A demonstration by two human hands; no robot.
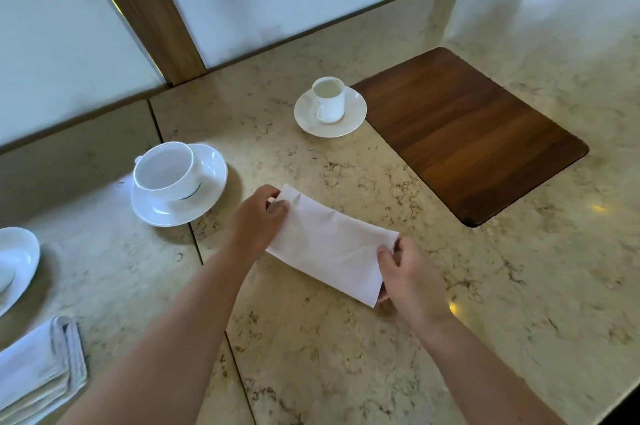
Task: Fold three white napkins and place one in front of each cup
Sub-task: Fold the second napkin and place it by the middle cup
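A white napkin [329, 244], folded into a long rectangle, lies on the marble counter in front of me. My left hand [258, 220] pinches its far left end. My right hand [408, 281] pinches its near right end, thumb on top and fingers under the edge. A wide white cup [164, 166] sits on a saucer [211, 178] just left of the napkin. A small white cup [329, 99] stands on its saucer [353, 113] farther back. A third saucer [17, 262] shows at the left edge; its cup is cut off. Folded white napkins [38, 372] lie at the lower left.
A dark wooden board [474, 140] is set into the counter [346, 355] at the right. White wall panels with wooden posts [149, 12] run along the back. The counter's near edge falls away at the lower right.
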